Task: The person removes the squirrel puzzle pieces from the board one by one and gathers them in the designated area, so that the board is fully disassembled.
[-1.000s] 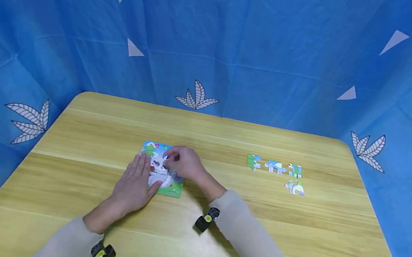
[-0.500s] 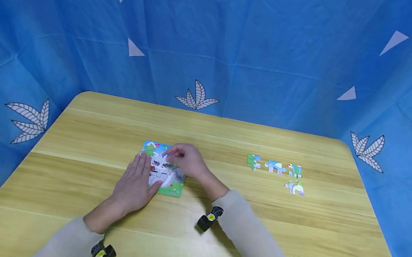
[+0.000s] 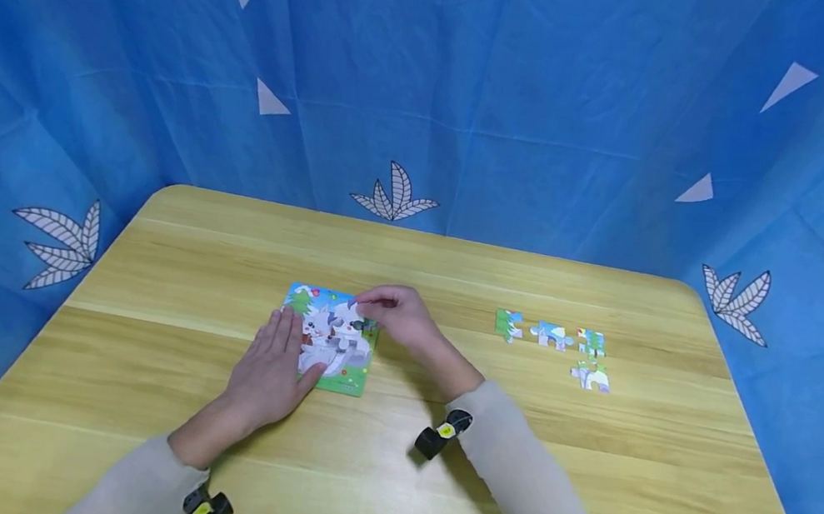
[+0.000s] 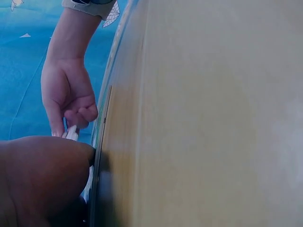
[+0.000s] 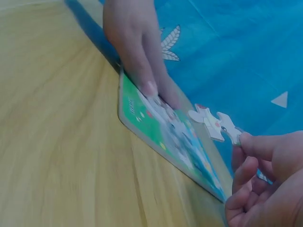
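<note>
A square jigsaw board (image 3: 347, 384) with a cartoon animal picture lies left of the table's middle. My left hand (image 3: 266, 366) rests on its left side, fingers straight and thumb along the lower edge. Over the board's upper right part, my right hand (image 3: 403, 320) pinches a pale jigsaw piece (image 3: 347, 315) between thumb and fingertips. In the right wrist view, the jigsaw piece (image 5: 214, 126) shows raised off the board, tilted, with knobs sticking out. From the left wrist, the left thumb side (image 4: 45, 175) hides most of the board.
Several loose jigsaw pieces (image 3: 551, 334) lie to the right on the wooden table (image 3: 470, 498). Blue cloth (image 3: 432, 66) with white leaf and triangle prints hangs behind and at both sides. Small black cameras (image 3: 439, 434) are strapped to both sleeves.
The right hand has drawn up and to the right, carrying the pinched jigsaw piece from the picture's middle toward the board's right side. The left hand has stayed in place.
</note>
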`<control>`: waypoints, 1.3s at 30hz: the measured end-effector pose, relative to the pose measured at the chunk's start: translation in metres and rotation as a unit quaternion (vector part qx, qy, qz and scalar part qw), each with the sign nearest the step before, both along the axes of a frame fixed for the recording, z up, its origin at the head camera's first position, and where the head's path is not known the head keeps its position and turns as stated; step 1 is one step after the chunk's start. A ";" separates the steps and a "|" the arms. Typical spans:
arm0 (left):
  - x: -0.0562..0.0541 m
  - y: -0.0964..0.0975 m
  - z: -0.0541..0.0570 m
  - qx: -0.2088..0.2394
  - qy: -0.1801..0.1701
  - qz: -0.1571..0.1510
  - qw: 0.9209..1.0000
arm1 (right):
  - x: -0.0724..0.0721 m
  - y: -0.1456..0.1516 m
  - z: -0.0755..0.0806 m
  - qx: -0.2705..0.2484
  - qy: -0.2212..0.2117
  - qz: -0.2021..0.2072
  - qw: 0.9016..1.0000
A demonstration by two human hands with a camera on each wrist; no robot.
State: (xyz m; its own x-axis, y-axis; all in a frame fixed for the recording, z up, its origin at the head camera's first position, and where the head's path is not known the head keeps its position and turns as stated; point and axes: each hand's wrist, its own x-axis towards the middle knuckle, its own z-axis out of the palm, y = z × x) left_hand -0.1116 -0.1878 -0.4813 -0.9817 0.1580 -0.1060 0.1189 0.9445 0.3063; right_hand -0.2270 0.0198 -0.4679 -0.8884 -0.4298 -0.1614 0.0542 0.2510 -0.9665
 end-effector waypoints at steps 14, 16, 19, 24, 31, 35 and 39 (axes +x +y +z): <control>0.000 0.001 -0.002 -0.001 -0.005 0.002 1.000 | 0.005 0.069 0.012 0.000 -0.040 -0.010 0.999; 0.000 0.001 -0.002 -0.002 -0.003 0.003 1.000 | 0.008 0.080 0.014 0.011 -0.040 -0.013 0.999; 0.001 0.001 -0.001 -0.002 -0.001 0.004 1.000 | 0.012 0.097 0.015 0.024 -0.041 -0.017 0.999; 0.001 0.000 -0.001 -0.003 0.002 0.001 1.000 | 0.019 0.131 0.015 0.040 -0.046 -0.031 0.998; 0.001 0.002 -0.001 -0.009 -0.001 0.001 1.000 | 0.028 0.183 0.013 0.045 -0.033 -0.048 0.997; 0.001 0.003 0.000 -0.008 -0.007 0.001 1.000 | 0.032 0.210 0.016 0.055 -0.026 -0.065 0.996; 0.001 0.003 0.001 -0.009 -0.003 0.002 1.000 | 0.035 0.233 0.020 0.073 -0.026 -0.078 0.994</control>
